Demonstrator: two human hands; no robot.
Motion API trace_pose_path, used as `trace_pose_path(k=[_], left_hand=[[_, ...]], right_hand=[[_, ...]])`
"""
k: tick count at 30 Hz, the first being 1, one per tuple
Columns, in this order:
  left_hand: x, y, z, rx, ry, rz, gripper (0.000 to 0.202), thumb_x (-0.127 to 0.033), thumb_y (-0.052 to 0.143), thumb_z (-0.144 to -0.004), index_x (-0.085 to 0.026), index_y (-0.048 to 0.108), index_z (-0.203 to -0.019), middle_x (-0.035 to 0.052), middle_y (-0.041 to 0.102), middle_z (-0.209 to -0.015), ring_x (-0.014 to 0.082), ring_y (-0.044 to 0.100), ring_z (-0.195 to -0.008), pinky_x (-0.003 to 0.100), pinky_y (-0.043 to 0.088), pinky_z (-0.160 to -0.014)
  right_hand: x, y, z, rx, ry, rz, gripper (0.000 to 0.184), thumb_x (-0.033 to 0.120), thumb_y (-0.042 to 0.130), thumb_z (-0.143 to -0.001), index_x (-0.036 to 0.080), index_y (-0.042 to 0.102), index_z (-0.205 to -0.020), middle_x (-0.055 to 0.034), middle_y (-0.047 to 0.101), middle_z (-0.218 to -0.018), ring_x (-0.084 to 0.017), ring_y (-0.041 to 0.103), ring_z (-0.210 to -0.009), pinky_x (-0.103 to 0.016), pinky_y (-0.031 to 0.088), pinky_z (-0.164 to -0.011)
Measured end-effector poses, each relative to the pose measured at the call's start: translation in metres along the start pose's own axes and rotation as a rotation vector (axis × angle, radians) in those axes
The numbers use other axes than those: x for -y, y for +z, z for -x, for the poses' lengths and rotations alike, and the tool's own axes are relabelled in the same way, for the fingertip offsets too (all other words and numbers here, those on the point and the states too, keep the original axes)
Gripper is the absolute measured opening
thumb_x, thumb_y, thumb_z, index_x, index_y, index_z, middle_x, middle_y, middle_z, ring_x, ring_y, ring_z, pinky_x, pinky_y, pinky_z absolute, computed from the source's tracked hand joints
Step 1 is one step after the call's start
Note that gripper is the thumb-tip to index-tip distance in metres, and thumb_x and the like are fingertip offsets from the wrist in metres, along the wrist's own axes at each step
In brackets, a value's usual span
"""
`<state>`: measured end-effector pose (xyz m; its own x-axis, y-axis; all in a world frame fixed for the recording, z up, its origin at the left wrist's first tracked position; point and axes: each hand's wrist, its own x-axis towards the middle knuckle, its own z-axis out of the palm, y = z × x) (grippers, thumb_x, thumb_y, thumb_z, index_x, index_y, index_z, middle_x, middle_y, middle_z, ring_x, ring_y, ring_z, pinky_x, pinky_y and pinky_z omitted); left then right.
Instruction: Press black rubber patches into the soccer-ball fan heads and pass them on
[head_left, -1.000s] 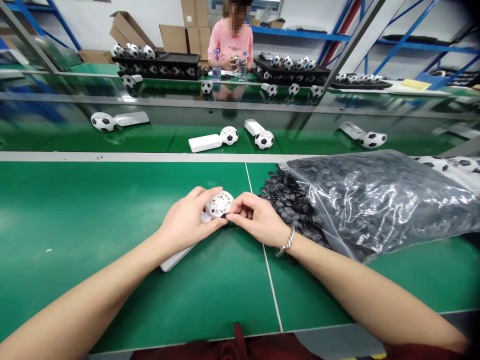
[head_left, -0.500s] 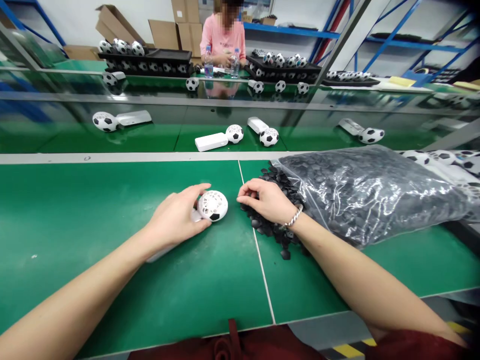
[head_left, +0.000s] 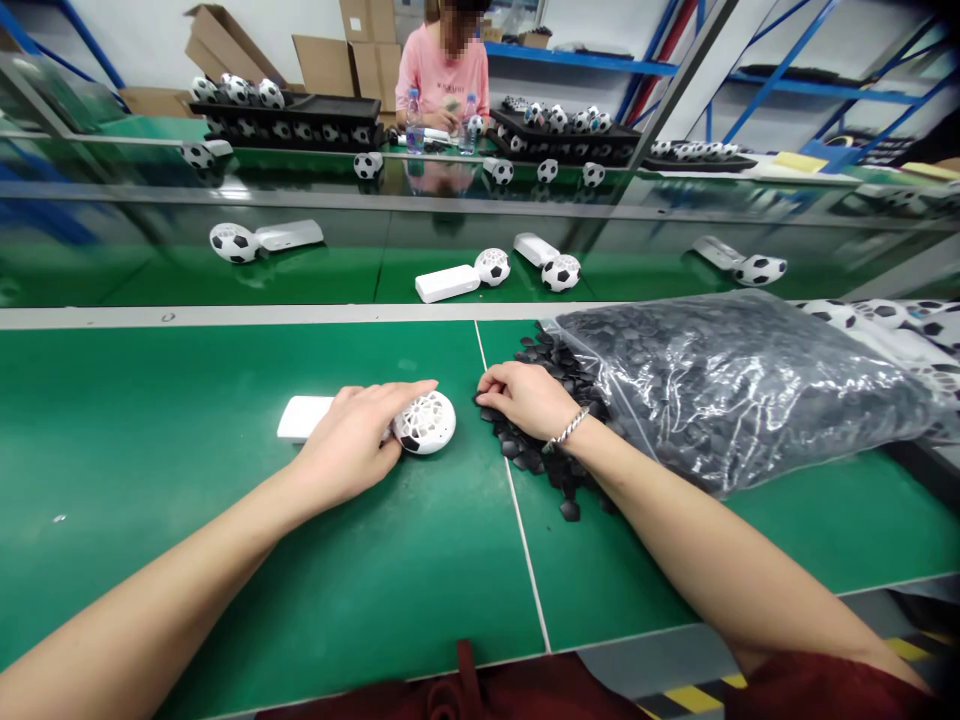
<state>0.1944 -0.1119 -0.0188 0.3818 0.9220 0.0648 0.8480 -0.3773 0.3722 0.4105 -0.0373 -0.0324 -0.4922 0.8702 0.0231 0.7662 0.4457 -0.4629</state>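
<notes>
My left hand [head_left: 352, 440] is closed around a white soccer-ball device [head_left: 429, 422], gripping it where the ball meets its handle. The ball's face is an openwork lattice with a black patch at its lower left. Its white handle [head_left: 301, 418] sticks out to the left from under my palm, on the green table. At the left edge of a heap of small black pentagon pieces [head_left: 534, 458], my right hand [head_left: 525, 400] pinches thumb and fingers together. A dark bit shows at those fingertips, apparently one black pentagon piece.
A clear plastic bag [head_left: 750, 385] full of black pieces lies on the right, beside more ball devices [head_left: 885, 315]. Beyond the pale ledge [head_left: 337, 314], several ball devices [head_left: 491, 268] lie on a green belt [head_left: 360, 275]. A person in pink [head_left: 442, 75] sits opposite, between black trays [head_left: 292, 112].
The device in my left hand has turned, so its handle now points left and more lattice shows. My right hand shifted slightly at the heap. The devices on the belt moved right.
</notes>
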Motion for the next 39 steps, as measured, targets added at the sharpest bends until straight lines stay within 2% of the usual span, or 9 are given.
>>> trace_pose_path(k=[6,11,14,18,22,26,30,33,39], left_hand=[[0.0,-0.004,0.0,0.007,0.06,-0.009,0.065,-0.002,0.038,-0.067,-0.027,0.04,-0.126,0.0003,0.051,-0.126,0.0215,0.048,-0.109,0.04,0.033,-0.09],[0.004,-0.006,-0.001,0.052,0.117,-0.008,0.065,0.001,0.035,-0.068,-0.029,0.04,-0.126,-0.0011,0.052,-0.125,0.0192,0.045,-0.113,0.046,0.022,-0.101],[0.001,-0.007,0.001,0.038,0.09,-0.02,0.065,-0.002,0.038,-0.069,-0.028,0.038,-0.128,0.0018,0.045,-0.131,0.0219,0.038,-0.119,0.048,0.021,-0.102],[-0.007,-0.004,0.006,0.002,0.066,0.02,0.067,-0.014,0.051,-0.067,-0.024,0.033,-0.131,0.0068,0.035,-0.137,0.027,0.029,-0.125,0.048,0.023,-0.102],[-0.007,0.002,0.007,-0.022,0.06,0.032,0.062,-0.02,0.052,-0.069,-0.026,0.036,-0.128,0.0056,0.044,-0.131,0.0263,0.036,-0.12,0.053,0.015,-0.104],[-0.006,0.003,0.005,-0.023,0.073,0.04,0.06,-0.02,0.052,-0.071,-0.027,0.035,-0.128,0.0039,0.046,-0.129,0.0236,0.039,-0.118,0.052,0.014,-0.104],[-0.006,0.002,0.005,-0.016,0.072,0.045,0.06,-0.02,0.051,-0.071,-0.026,0.035,-0.128,0.0039,0.046,-0.128,0.0228,0.039,-0.118,0.051,0.012,-0.105],[-0.007,0.002,0.005,-0.016,0.067,0.047,0.06,-0.02,0.051,-0.071,-0.027,0.035,-0.128,0.0041,0.046,-0.128,0.0233,0.039,-0.118,0.052,0.013,-0.105],[-0.007,0.002,0.004,-0.019,0.067,0.06,0.058,-0.021,0.052,-0.072,-0.026,0.036,-0.127,0.0037,0.047,-0.128,0.0236,0.04,-0.117,0.052,0.013,-0.105]], right_hand=[[0.007,-0.002,0.009,-0.034,-0.167,-0.224,0.007,0.012,0.052,-0.075,0.018,0.055,-0.078,0.0031,0.057,-0.063,-0.009,0.053,-0.058,-0.022,0.043,-0.058],[0.018,-0.006,0.018,0.094,-0.044,-0.58,0.01,0.016,0.047,-0.078,0.017,0.056,-0.082,0.0023,0.056,-0.066,-0.008,0.055,-0.056,-0.021,0.046,-0.053],[0.021,-0.004,0.019,0.18,0.027,-0.75,0.011,0.014,0.047,-0.079,0.015,0.058,-0.082,0.0009,0.06,-0.069,-0.008,0.06,-0.062,-0.022,0.051,-0.06],[0.022,0.0,0.02,0.207,0.094,-0.881,0.011,0.01,0.048,-0.078,0.014,0.059,-0.078,-0.0021,0.065,-0.074,-0.01,0.064,-0.074,-0.026,0.053,-0.072],[0.021,0.001,0.022,0.14,-0.029,-0.829,0.015,0.012,0.056,-0.075,0.016,0.061,-0.088,-0.0031,0.064,-0.088,-0.012,0.063,-0.081,-0.03,0.052,-0.078],[0.021,-0.002,0.023,-0.089,-0.295,-0.465,0.015,0.014,0.055,-0.078,0.02,0.065,-0.088,-0.0021,0.062,-0.083,-0.012,0.059,-0.077,-0.03,0.049,-0.075],[0.019,-0.004,0.022,-0.231,-0.485,-0.191,0.016,0.021,0.051,-0.083,0.023,0.067,-0.085,-0.0041,0.061,-0.082,-0.016,0.055,-0.081,-0.033,0.046,-0.074],[0.017,-0.003,0.021,-0.225,-0.476,-0.218,0.015,0.021,0.051,-0.083,0.024,0.066,-0.083,-0.0034,0.062,-0.088,-0.016,0.056,-0.085,-0.033,0.046,-0.077],[0.022,-0.002,0.024,-0.08,-0.216,-0.579,0.013,0.019,0.06,-0.075,0.019,0.057,-0.088,-0.0007,0.062,-0.079,-0.012,0.059,-0.072,-0.026,0.05,-0.068]])
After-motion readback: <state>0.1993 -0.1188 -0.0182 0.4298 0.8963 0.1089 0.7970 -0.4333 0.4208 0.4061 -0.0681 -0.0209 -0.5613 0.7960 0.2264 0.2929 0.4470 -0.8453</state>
